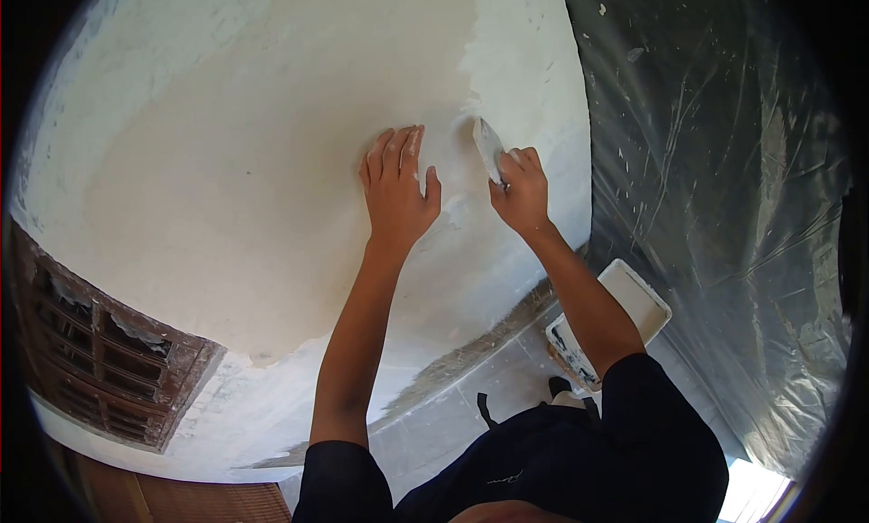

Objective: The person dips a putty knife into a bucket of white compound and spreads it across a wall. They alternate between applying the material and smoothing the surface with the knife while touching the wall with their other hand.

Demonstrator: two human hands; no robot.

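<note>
A plastered wall (226, 179) fills most of the view, with a beige coat over its middle and whiter patches around it. My left hand (398, 183) lies on the beige area, fingers stretched out and whitish smears on the fingertips. To its right, my right hand (525, 188) is closed around a putty knife (488, 147). The knife's pale, smeared blade points up and to the left, its tip near the ragged border between beige and white. Most of its handle is hidden inside my fingers.
Dark plastic sheeting (706, 161) hangs along the right side. A white tray (654, 309) of pale material stands low on the right, partly behind my right arm. A brown wooden grille (127, 355) is set in the wall at lower left. Grey floor tiles (434, 432) lie below.
</note>
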